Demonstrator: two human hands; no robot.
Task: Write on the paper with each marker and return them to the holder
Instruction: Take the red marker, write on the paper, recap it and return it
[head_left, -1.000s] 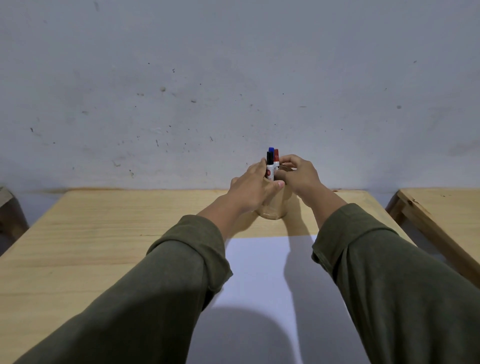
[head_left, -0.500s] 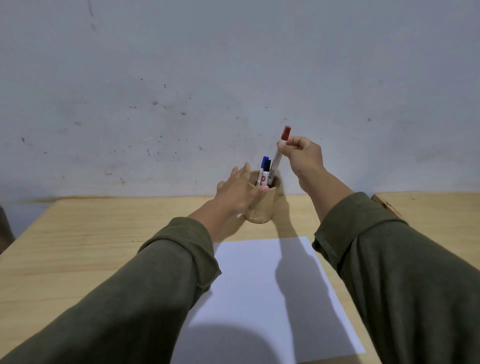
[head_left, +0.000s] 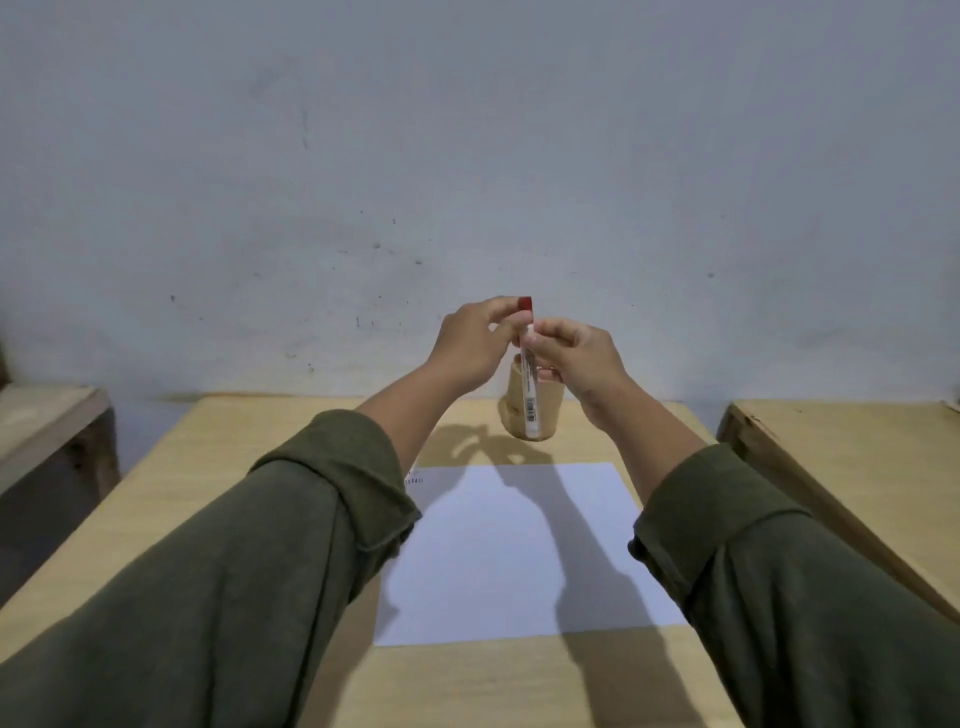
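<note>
A white marker with a red cap (head_left: 529, 389) hangs upright in the air in front of the tan holder (head_left: 551, 410). My right hand (head_left: 576, 358) grips its barrel. My left hand (head_left: 470, 343) pinches the red cap at the top. The holder stands on the wooden table (head_left: 249, 467) near the wall, mostly hidden behind my hands and the marker; the other markers in it are out of sight. A white sheet of paper (head_left: 519, 561) lies flat on the table below my hands, with a few small marks at its far left corner.
A second wooden table (head_left: 857, 467) stands to the right, separated by a gap. Another wooden surface (head_left: 47, 431) sits at the left. A grey wall rises right behind the holder.
My right hand has drawn the red-capped marker clear of the holder and toward me. My left hand has let go of the holder and risen to take the cap.
</note>
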